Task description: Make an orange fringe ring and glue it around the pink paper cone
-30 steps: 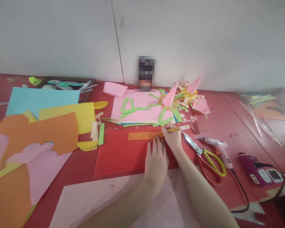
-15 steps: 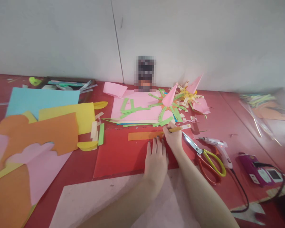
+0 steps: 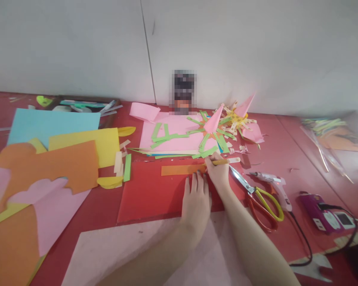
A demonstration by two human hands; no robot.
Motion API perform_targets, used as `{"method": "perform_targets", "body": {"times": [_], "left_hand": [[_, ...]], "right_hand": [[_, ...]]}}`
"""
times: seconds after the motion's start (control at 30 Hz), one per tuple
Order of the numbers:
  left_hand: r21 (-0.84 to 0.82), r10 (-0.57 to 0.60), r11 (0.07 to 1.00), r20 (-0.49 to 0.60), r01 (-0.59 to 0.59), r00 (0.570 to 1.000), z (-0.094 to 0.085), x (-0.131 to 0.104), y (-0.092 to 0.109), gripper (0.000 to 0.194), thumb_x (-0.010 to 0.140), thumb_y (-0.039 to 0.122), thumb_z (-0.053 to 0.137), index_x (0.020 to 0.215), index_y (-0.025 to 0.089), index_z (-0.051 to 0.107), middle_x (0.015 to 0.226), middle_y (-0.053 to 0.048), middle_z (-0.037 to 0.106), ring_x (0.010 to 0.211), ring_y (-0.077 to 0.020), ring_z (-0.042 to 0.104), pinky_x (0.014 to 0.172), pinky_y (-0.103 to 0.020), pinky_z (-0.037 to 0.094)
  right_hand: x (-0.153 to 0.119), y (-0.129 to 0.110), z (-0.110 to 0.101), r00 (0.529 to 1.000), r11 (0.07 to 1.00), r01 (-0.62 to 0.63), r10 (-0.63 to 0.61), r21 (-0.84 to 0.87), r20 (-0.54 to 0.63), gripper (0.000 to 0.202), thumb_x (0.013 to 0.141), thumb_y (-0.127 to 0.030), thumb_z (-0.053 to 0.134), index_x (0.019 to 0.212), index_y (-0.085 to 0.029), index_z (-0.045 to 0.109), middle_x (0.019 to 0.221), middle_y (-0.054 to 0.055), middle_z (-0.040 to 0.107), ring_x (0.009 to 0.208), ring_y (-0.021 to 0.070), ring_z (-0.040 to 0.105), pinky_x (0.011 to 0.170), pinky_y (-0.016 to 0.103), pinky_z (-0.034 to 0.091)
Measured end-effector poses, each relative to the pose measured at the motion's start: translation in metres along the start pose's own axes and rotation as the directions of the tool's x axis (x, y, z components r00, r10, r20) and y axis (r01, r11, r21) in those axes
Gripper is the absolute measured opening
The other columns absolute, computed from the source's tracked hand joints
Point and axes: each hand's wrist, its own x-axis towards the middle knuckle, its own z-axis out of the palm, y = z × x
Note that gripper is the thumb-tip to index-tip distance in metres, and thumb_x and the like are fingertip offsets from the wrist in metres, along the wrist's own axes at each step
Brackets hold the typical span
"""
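Observation:
An orange paper strip (image 3: pixel 179 170) lies across the upper part of a red board (image 3: pixel 149 198). My left hand (image 3: pixel 196 198) rests flat on the board, fingers spread, its fingertips at the strip's lower edge. At the strip's right end my right hand (image 3: pixel 218 171) is closed round a yellow pencil-like stick (image 3: pixel 222 162) with a pale end; its tip is hidden by the fingers. Scissors (image 3: pixel 252 192) with a yellow and a red handle lie just right of my right hand, partly on the board.
A glue gun (image 3: pixel 276 184) and a purple power box (image 3: pixel 323 214) with cables are at the right. Behind the board are green strips and pink paper cones (image 3: pixel 214 120). Coloured sheets (image 3: pixel 71 163) cover the left. A pale board (image 3: pixel 122 254) is nearest me.

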Motion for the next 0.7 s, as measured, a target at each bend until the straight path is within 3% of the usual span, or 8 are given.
{"method": "perform_targets", "body": {"times": [0.13,0.33,0.7], "left_hand": [[0.019,0.002,1.000,0.006,-0.002,1.000,-0.0010,0.0004,-0.0003,0.041,0.083,0.018,0.036,0.120,0.005,0.049,0.126,-0.018,0.047,0.119,-0.0283,0.041,0.098,-0.045,0.035],[0.024,0.008,1.000,0.004,-0.008,1.000,-0.0014,0.0005,-0.0001,0.041,0.084,0.017,0.034,0.121,0.005,0.047,0.126,-0.019,0.047,0.118,-0.0283,0.041,0.096,-0.046,0.036],[0.008,0.003,1.000,-0.004,-0.003,1.000,-0.0001,0.0002,-0.0001,0.041,0.083,0.016,0.036,0.121,0.004,0.047,0.126,-0.019,0.047,0.119,-0.0283,0.040,0.097,-0.045,0.035]], "right_hand": [[0.0004,0.0000,-0.0005,0.999,1.000,-0.004,0.005,-0.016,0.047,0.025,0.069,-0.026,0.049,0.052,-0.021,0.030,0.042,-0.008,0.034,0.041,0.0073,0.033,0.044,0.019,0.029],[-0.0001,0.0001,-0.0003,1.000,1.000,0.023,-0.024,-0.017,-0.003,0.026,0.071,-0.027,0.047,0.053,-0.021,0.029,0.043,-0.008,0.033,0.042,0.0079,0.034,0.045,0.020,0.029],[0.0006,0.0004,-0.0001,0.999,1.000,-0.004,0.005,-0.008,0.039,0.025,0.068,-0.023,0.048,0.053,-0.021,0.028,0.044,-0.008,0.030,0.041,0.0077,0.034,0.044,0.020,0.028]]}}
